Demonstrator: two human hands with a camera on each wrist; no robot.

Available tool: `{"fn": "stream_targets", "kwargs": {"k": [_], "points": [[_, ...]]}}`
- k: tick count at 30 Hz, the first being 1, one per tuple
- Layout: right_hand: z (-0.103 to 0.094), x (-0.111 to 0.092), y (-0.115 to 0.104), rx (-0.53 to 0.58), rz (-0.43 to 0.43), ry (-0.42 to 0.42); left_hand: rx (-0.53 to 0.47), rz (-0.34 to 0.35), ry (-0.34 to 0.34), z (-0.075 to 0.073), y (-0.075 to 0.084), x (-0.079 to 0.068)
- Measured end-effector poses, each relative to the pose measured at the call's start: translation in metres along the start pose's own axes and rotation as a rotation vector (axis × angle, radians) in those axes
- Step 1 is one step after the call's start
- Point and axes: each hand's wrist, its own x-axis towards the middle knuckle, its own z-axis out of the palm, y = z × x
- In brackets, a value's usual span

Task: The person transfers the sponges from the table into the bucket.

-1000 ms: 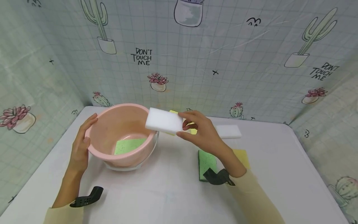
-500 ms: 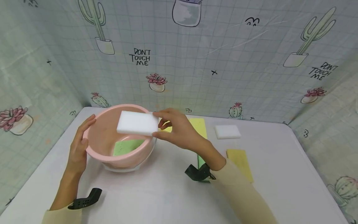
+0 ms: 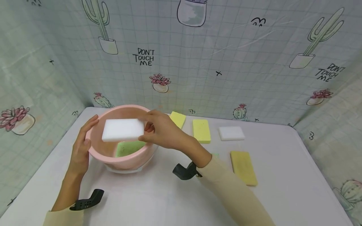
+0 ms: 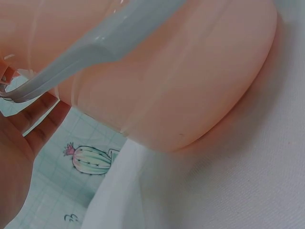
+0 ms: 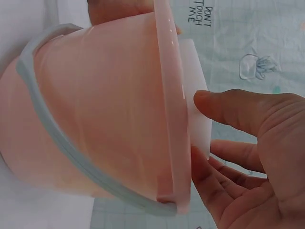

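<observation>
Now, right fingers (image 3: 152,118) pinching rectangular matte-white block (image 3: 123,130) — left fingers (image 3: 87,126) extended against smooth pink bucket (image 3: 130,163)

Lower left: beige left sleeve (image 3: 63,218) with a black, angled wrist mount (image 3: 89,201) bearing small dots. Lower right: beige right sleeve (image 3: 234,194) with a similar black wrist piece (image 3: 183,172).

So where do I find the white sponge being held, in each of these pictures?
Head: left of centre, the white sponge is in the right hand, over the opening of the bucket.
Left wrist: not in this picture.
Right wrist: just right of centre, partly hidden by the bucket.
Shared landmark: the pink bucket, which shows in all three views.
</observation>
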Motion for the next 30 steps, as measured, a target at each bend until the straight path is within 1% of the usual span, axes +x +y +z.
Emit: {"fn": "stream_targets", "kwargs": {"k": [3, 8, 12, 15, 19, 25, 30], "points": [[0.005, 0.005, -0.003, -0.006, 0.017, -0.042, -0.004, 0.0, 0.0, 0.0, 0.0, 0.0], [0.014, 0.012, -0.006, -0.073, -0.005, -0.105, -0.009, -0.019, 0.01, 0.0, 0.0, -0.001], [0.017, 0.015, -0.007, -0.113, -0.01, -0.131, -0.022, -0.017, 0.006, 0.0, 0.0, 0.0], [0.018, 0.016, -0.009, -0.116, -0.002, -0.139, -0.022, -0.028, 0.006, 0.0, 0.0, 0.0], [0.019, 0.016, -0.01, -0.118, -0.017, -0.145, 0.003, -0.054, 0.015, 0.0, 0.0, 0.0], [0.022, 0.018, -0.012, -0.107, -0.023, -0.156, 0.017, -0.059, 0.013, 0.0, 0.001, 0.0], [0.021, 0.019, -0.01, -0.111, -0.04, -0.137, -0.006, -0.05, 0.015, 0.001, 0.001, 0.0]]}}
